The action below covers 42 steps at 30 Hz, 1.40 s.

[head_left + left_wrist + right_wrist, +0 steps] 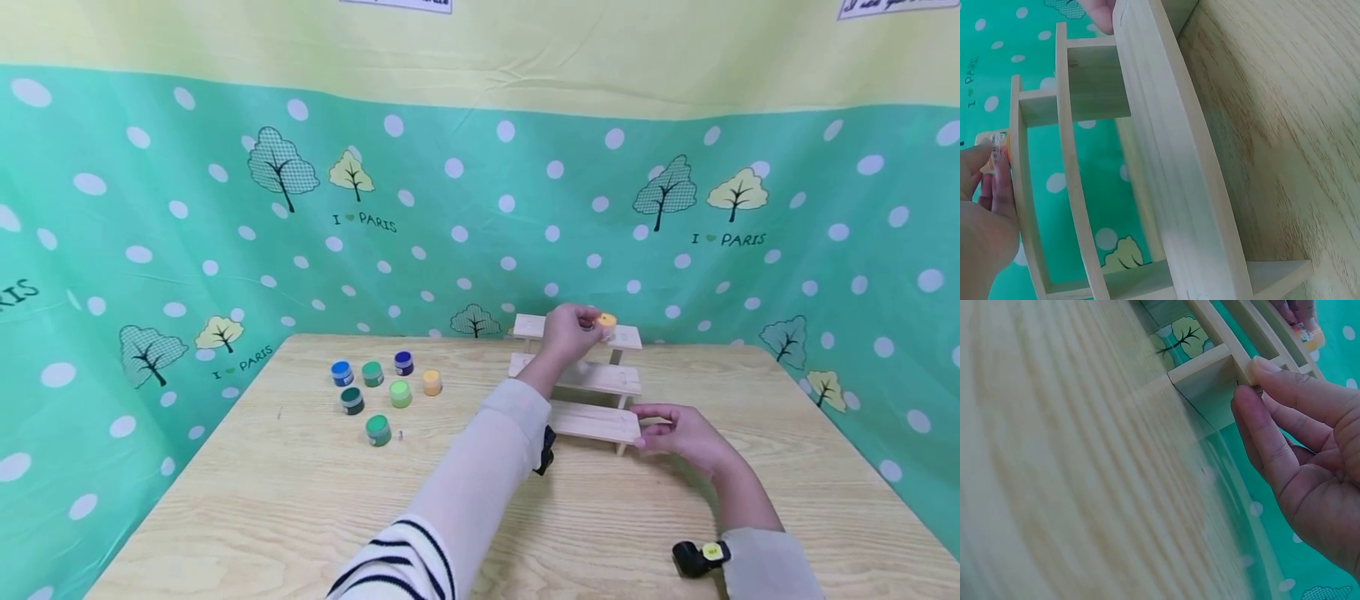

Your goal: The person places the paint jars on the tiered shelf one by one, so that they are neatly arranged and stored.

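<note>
A small three-step wooden stand (596, 421) stands on the table toward the back. At its top step, my left hand (567, 335) pinches a small orange-lidded paint jar (606, 322) between thumb and fingers. In the left wrist view the jar (1001, 145) is right against the top board; whether its full base rests there I cannot tell. My right hand (688, 435) grips the right end of the lowest step. The right wrist view shows its thumb and fingertips pinching the board's corner (1246, 370).
Left of the stand, several paint jars sit on the table (247, 500): blue (342, 373), dark blue (404, 362), green (378, 430), light green (401, 393), dark green (352, 401) and orange (432, 382). A patterned green cloth (420, 183) hangs behind.
</note>
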Tool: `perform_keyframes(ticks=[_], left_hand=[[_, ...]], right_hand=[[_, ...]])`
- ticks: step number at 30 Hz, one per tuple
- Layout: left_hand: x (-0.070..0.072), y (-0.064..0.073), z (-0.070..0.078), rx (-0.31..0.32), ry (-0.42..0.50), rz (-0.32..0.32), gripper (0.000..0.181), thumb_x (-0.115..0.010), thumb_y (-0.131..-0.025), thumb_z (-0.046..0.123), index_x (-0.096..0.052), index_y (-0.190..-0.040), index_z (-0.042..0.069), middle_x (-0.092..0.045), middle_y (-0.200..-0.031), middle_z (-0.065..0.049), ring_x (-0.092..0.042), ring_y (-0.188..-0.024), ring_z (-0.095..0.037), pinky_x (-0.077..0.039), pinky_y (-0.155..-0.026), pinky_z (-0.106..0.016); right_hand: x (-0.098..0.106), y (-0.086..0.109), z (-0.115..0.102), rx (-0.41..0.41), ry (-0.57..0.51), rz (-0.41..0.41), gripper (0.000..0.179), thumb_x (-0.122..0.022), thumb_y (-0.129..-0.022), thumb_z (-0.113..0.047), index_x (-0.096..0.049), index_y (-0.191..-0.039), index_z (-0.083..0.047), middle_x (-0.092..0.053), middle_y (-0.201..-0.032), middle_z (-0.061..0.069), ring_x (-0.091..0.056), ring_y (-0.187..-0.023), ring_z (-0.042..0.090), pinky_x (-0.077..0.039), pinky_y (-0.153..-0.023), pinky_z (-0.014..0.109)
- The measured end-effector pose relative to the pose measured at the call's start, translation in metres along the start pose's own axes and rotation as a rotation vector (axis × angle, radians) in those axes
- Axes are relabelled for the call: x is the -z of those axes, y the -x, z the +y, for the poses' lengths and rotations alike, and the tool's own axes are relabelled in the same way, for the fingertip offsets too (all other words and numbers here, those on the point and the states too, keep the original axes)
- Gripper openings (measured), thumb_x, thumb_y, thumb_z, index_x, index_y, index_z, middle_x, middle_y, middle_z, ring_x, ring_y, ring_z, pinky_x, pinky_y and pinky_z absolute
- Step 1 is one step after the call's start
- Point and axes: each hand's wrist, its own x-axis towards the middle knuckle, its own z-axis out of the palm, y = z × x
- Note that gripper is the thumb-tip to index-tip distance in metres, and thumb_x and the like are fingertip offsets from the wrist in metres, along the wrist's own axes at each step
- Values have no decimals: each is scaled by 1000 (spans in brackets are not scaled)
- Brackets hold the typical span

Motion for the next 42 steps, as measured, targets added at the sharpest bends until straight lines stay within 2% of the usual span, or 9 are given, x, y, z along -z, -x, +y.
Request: perform_keyframes(ticks=[6,12,18,26,32,42], left_hand=[[1,1,-3,20,16,-10,22,-75,-87,12,-73,-109,10,-69,-94,1,-62,-85,-7,-51,-69,-15],[3,2,-3,8,18,-45,28,-75,-86,9,-71,-114,8,-70,-99,-1,-64,-92,-11,-52,-74,-15],[5,4,-5,0,60,-80,35,-78,-83,10,-70,-117,9,-69,-105,0,-64,-99,-12,-52,-78,-16],[13,11,-9,-20,132,-61,37,-79,-82,10,-69,-118,8,-70,-113,-5,-64,-100,-10,-53,-80,-18],[21,15,-9,-63,184,-95,37,-80,-81,8,-69,-116,4,-70,-112,-10,-65,-95,-10,-54,-77,-17],[45,26,-7,-175,173,-107,30,-80,-81,7,-72,-110,2,-71,-103,-15,-68,-86,-9,-55,-73,-19]], right_hand=[[-1,-1,-1,0,-3,-5,66,-82,-78,-11,-52,-135,6,-57,-125,21,-63,-94,22,-57,-79,31],[-2,0,0,-4,-10,-13,67,-82,-78,-10,-52,-136,6,-62,-117,18,-63,-93,23,-56,-79,31],[-2,0,1,5,-18,-23,67,-81,-79,-10,-50,-136,6,-59,-123,21,-65,-94,24,-57,-80,32],[-3,2,3,14,-65,-61,68,-80,-80,-7,-47,-137,10,-65,-114,17,-65,-92,20,-57,-80,32],[-1,4,1,20,-67,-50,68,-78,-81,-4,-45,-138,11,-63,-116,20,-66,-92,19,-58,-79,33],[0,1,2,30,-69,-55,68,-79,-81,-5,-45,-138,11,-59,-124,24,-66,-94,21,-58,-80,33]])
